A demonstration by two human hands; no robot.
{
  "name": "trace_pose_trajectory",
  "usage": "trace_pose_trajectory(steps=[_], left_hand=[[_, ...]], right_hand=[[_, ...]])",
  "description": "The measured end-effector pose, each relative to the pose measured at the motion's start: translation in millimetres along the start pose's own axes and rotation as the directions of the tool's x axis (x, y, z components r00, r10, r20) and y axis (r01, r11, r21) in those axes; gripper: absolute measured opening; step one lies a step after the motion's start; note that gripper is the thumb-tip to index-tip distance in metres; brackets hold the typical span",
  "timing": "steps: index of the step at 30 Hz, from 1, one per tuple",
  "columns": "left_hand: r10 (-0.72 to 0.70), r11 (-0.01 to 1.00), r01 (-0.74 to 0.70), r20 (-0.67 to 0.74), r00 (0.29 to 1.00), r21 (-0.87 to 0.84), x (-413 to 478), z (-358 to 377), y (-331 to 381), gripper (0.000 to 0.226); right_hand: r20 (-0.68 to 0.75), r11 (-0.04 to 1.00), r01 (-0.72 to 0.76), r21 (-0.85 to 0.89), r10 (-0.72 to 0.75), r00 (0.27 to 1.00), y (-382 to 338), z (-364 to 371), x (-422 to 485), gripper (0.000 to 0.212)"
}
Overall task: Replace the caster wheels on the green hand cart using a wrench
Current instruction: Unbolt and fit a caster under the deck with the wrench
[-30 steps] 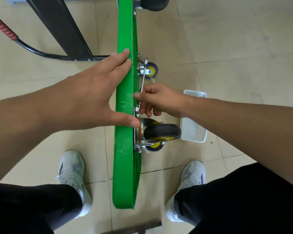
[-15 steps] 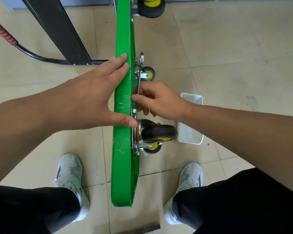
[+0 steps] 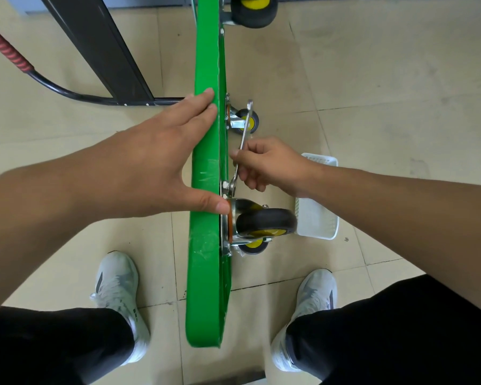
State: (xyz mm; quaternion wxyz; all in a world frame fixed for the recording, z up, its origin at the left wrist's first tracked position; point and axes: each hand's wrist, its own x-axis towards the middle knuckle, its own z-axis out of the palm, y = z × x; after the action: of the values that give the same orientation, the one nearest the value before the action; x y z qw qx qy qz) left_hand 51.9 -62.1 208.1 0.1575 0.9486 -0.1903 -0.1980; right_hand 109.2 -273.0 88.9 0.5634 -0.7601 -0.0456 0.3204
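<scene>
The green hand cart point(image 3: 207, 245) stands on its edge between my feet, its underside facing right. My left hand point(image 3: 156, 159) presses flat on the cart's upper edge, thumb touching the near caster's mounting plate. A black caster wheel with a yellow hub point(image 3: 265, 222) sticks out to the right. My right hand point(image 3: 267, 165) is shut on a slim metal wrench point(image 3: 245, 129), whose lower end sits on a nut just above that caster's plate. A second caster point(image 3: 246, 120) shows farther along, and a third caster point(image 3: 254, 8) at the top.
A white plastic basket point(image 3: 317, 218) lies on the tiled floor right of the near caster, partly behind my right wrist. The cart's black handle with a red grip point(image 3: 9, 51) and a dark panel point(image 3: 100, 48) lie to the upper left. My two shoes flank the cart.
The wrench's free end has swung away from the cart's underside to the right, pivoting on the nut, with my right hand following. My left hand stays on the cart.
</scene>
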Motion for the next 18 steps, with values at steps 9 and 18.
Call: trace_pose_trajectory(steps=[9, 18], left_hand=[[-0.009, 1.0, 0.009, 0.009, 1.0, 0.004, -1, -2, 4, 0.136], [-0.001, 1.0, 0.001, 0.017, 1.0, 0.004, -2, -4, 4, 0.137]], right_hand=[[0.13, 0.802, -0.492, 0.337, 0.478, 0.868, 19, 11, 11, 0.032], [0.214, 0.674, -0.598, 0.434, 0.568, 0.795, 21, 18, 18, 0.033]])
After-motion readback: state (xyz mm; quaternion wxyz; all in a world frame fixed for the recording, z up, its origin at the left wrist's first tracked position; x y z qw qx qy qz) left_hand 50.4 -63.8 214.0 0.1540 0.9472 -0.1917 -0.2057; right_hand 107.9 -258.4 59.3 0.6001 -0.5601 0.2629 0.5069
